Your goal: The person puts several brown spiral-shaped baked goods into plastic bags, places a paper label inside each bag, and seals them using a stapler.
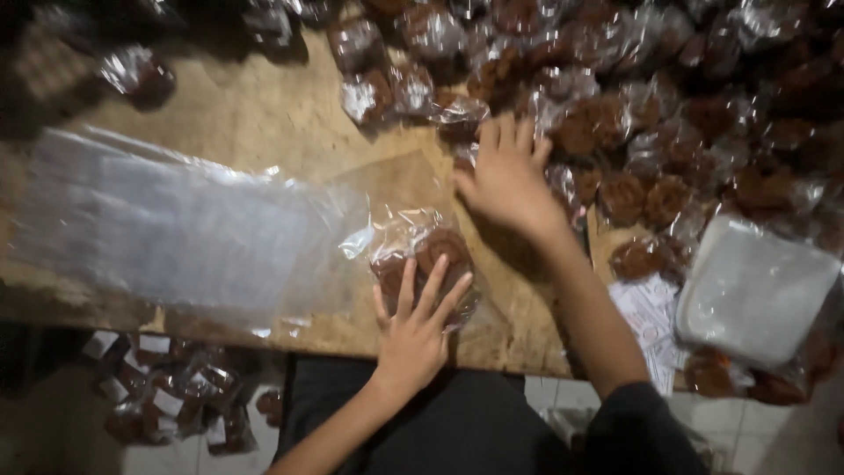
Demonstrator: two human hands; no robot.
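Note:
My left hand [415, 330] lies flat with fingers spread on a clear plastic bag of brown round snacks [431, 251] near the front edge of a wooden table [255, 114]. My right hand [508, 176] reaches further back, fingers extended, touching the edge of a big heap of small wrapped brown snacks [633, 114] that covers the table's right and far side. Neither hand is closed around anything.
A stack of empty clear plastic bags [176, 229] lies on the table's left. A white lidded plastic container [756, 290] sits at the right, with printed paper labels [646, 317] beside it. Packed labelled snack bags [167, 387] lie on the floor at lower left.

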